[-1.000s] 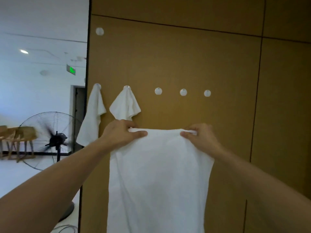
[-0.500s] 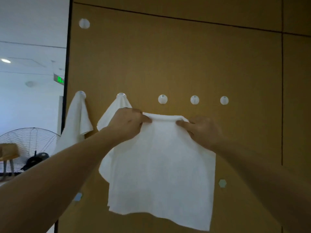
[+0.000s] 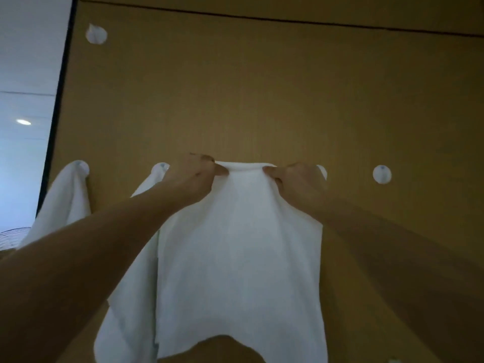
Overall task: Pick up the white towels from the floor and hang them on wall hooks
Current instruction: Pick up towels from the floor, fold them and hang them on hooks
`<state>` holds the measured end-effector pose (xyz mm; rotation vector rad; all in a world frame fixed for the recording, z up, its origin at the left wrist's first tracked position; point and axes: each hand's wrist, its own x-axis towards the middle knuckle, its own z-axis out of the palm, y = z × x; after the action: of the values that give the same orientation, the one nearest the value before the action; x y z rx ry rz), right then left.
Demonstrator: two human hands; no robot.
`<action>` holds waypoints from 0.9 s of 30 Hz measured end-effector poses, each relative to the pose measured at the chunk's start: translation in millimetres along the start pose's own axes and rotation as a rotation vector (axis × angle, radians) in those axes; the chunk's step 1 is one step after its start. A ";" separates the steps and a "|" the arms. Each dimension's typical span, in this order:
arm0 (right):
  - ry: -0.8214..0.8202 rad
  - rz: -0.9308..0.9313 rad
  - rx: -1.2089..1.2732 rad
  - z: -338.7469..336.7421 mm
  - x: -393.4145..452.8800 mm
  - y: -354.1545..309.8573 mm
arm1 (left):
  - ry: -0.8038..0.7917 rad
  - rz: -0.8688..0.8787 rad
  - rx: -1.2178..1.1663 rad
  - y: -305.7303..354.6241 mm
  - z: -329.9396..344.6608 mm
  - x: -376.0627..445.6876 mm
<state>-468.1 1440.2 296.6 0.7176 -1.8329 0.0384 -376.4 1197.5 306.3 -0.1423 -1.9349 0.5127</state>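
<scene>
Towel (image 3: 241,258) number 3 hangs spread between both hands against the brown wall panel (image 3: 262,100), its top edge bunched into a short ridge at hook height. At 9 o'clock of that ridge, the left hand (image 3: 195,179) pinches the cloth between thumb and curled fingers. At 3 o'clock, the right hand (image 3: 298,187) grips the other end the same way, thumb tip pressed into the fold. The 2 hands sit near each other, with only the bunched edge between them, and the cloth drops straight down below them toward 6 o'clock, its lower hem arched.

A hook (image 3: 323,171) peeks out just behind the right hand, mostly covered by it. Another free hook (image 3: 381,174) sits farther toward 3 o'clock, well apart from the hands. At 9 o'clock of the left hand, a second hung towel (image 3: 128,297) drapes from its hook (image 3: 161,167) and lies partly behind the left forearm and the held cloth. Farther toward 9 o'clock, a first hung towel (image 3: 61,205) hangs from the end hook (image 3: 81,166) at the panel's edge. One lone hook (image 3: 96,34) is fixed high up at 11 o'clock.
</scene>
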 end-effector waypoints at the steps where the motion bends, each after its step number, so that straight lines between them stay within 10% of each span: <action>1: 0.010 0.007 0.029 7.7 9.2 2.8 | -0.012 -0.017 0.009 -1.5 5.6 8.9; 7: -0.036 0.161 0.443 45.3 29.7 7.9 | -0.034 -0.160 -0.068 7.8 47.3 21.0; 18: -0.275 0.369 1.056 61.3 17.8 -19.1 | -0.086 -0.436 -0.910 64.8 67.8 4.8; 27: -0.013 0.146 0.267 63.1 3.7 -36.7 | 0.035 -0.074 -0.346 62.1 75.4 -4.9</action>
<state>-504.5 1385.8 263.9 0.7678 -1.9101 0.3802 -450.6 1230.2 251.5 -0.2975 -1.9733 0.1222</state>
